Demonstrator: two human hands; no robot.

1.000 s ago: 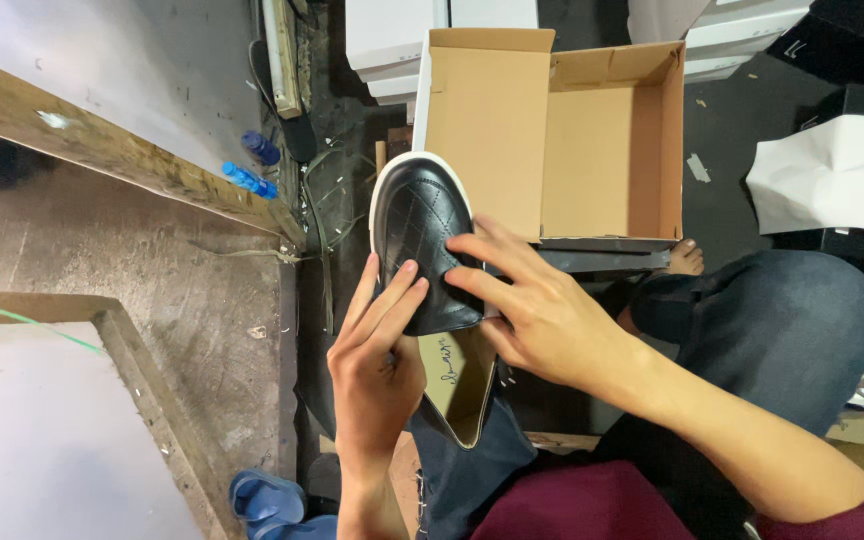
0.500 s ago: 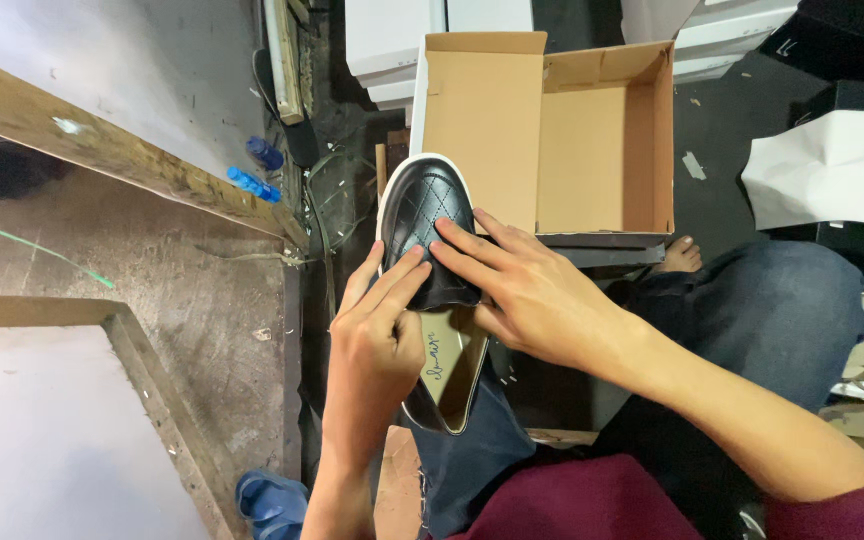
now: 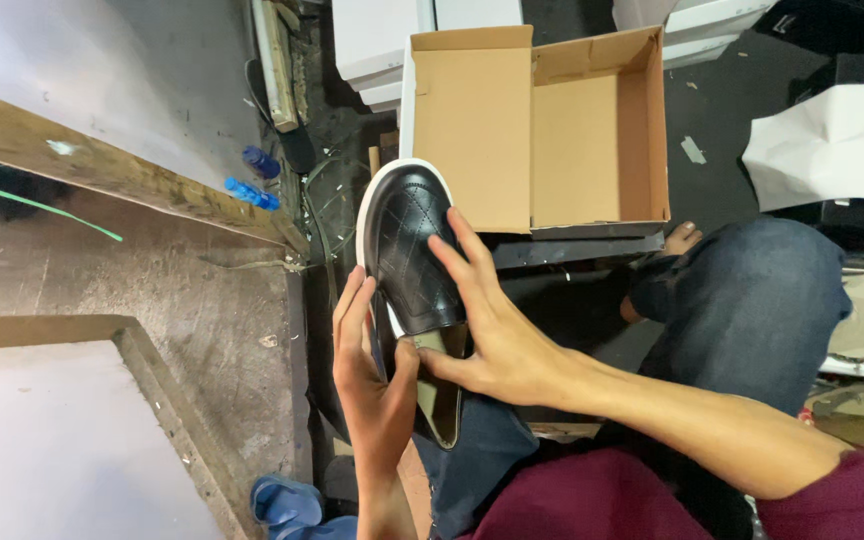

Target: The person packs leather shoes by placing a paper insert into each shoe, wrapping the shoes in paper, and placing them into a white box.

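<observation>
A black slip-on shoe (image 3: 410,240) with a quilted upper and a white sole rim is held up in front of me, toe pointing away. My left hand (image 3: 372,390) cradles its heel end from the left and below. My right hand (image 3: 487,325) lies flat over the upper, fingers spread across the quilted leather and thumb at the shoe's opening, where a tan insole (image 3: 442,400) shows. Just beyond the toe stands an open brown cardboard shoebox (image 3: 572,130) with nothing visible inside.
My knee in blue jeans (image 3: 752,300) is to the right. White crumpled paper (image 3: 832,145) lies at the far right. White boxes (image 3: 382,45) stand behind the cardboard one. A wooden bench edge (image 3: 112,180) runs at the left, blue bottles (image 3: 252,190) beside it.
The shoe has been drawn slightly nearer and lower. My right hand slid down the upper toward the shoe's opening, and my left hand shifted under the heel.
</observation>
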